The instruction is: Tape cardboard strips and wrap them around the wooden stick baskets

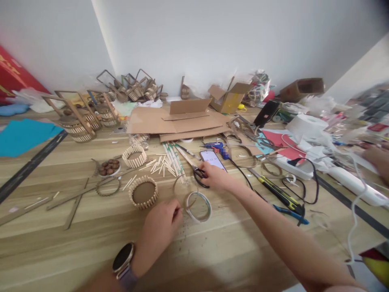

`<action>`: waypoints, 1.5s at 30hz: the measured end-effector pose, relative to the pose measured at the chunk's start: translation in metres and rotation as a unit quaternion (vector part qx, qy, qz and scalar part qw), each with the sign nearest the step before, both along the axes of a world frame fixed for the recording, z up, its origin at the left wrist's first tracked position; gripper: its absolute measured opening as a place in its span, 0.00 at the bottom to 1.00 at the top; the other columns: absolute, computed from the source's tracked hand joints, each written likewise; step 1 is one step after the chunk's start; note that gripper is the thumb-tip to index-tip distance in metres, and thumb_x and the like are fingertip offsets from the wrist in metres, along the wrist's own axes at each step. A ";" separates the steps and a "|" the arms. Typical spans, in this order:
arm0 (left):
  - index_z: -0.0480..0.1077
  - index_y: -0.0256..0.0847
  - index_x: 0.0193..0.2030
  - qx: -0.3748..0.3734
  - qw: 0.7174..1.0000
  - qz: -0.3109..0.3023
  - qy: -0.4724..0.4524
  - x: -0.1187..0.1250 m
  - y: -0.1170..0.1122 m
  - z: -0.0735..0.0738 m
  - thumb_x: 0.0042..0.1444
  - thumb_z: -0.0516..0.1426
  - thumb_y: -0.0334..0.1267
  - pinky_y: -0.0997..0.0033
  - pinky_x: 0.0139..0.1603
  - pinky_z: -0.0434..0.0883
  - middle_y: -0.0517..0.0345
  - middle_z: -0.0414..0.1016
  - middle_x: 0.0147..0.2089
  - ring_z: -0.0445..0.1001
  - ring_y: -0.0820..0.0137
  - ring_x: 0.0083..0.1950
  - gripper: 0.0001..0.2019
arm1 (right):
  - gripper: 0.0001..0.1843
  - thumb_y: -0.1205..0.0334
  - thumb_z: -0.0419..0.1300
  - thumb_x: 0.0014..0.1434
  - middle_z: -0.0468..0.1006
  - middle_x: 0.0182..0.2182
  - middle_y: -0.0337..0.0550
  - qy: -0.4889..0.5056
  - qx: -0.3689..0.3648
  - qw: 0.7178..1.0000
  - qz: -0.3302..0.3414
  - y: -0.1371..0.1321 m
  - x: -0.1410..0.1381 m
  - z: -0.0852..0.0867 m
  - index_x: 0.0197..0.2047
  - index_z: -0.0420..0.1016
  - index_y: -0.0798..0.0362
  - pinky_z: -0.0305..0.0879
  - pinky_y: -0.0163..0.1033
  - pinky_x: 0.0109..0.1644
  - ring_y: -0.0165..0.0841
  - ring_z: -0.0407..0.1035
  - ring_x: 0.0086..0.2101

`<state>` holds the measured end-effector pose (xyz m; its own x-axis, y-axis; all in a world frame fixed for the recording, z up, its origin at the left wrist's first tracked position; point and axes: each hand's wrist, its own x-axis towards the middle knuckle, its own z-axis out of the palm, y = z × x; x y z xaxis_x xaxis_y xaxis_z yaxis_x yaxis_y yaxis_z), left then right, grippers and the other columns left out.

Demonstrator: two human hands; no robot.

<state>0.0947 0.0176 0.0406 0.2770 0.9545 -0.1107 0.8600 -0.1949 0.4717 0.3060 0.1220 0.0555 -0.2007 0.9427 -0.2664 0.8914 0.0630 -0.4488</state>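
Note:
My right hand [210, 175] reaches over the table, its fingers on the black handle of a pair of scissors [188, 157] whose blades point away to the left. Fingers curled, my left hand [162, 223] is closed just above the tabletop; what it holds, if anything, is hidden. Close to its fingertips are a thin hoop [174, 186] and a roll of clear tape [198, 207]. Left of that hand stands a small round basket [143, 193] with a rim of short wooden sticks. Behind it sits a second stick-walled basket [134, 156].
Loose sticks [162, 165], a bowl of brown nuts [109, 167] and a thin ring [108, 186] lie left. A phone [212, 159], blue glue gun [214, 145] and yellow-black cutter [278, 194] lie right. Cardboard [152, 120] and finished baskets [75, 125] stand behind. Another person's hand [377, 160] is far right.

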 end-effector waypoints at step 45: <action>0.68 0.37 0.38 0.207 0.942 -0.201 0.174 0.014 -0.036 0.004 0.60 0.50 0.23 0.61 0.36 0.67 0.50 0.73 0.35 0.70 0.60 0.37 0.09 | 0.39 0.23 0.51 0.49 0.64 0.19 0.28 0.452 -0.345 0.811 -0.138 -0.170 -0.021 -0.005 0.44 0.62 0.52 0.53 0.26 0.11 0.19 0.53 0.10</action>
<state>0.1083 -0.0182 0.0451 0.6400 0.7623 0.0960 0.7666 -0.6420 -0.0132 0.2849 -0.0483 0.0502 -0.4143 0.6741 -0.6116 0.1153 -0.6276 -0.7699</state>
